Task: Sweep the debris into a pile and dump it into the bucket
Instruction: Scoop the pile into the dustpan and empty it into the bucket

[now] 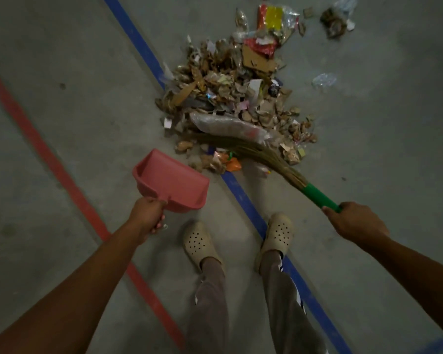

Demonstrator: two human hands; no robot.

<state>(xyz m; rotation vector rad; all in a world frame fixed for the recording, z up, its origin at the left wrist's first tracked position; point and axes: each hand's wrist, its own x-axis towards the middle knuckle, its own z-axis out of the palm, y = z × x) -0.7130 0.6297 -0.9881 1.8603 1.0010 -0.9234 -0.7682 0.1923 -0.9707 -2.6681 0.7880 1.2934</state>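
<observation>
A pile of debris (230, 93), made of dry leaves, cardboard scraps and plastic wrappers, lies on the concrete floor ahead of my feet. My left hand (149, 215) grips the handle of a pink dustpan (172, 182), held above the floor just left of the pile's near edge, its mouth facing the pile. My right hand (356, 221) grips the green handle of a straw broom (264, 154), whose bristles lie against the near side of the pile. No bucket is in view.
A blue floor line (138, 39) runs diagonally under the pile and between my feet (202, 244). A red line (49, 159) runs parallel on the left. Stray bits lie at the upper right: a leaf clump (334, 21) and a clear plastic piece (324, 80).
</observation>
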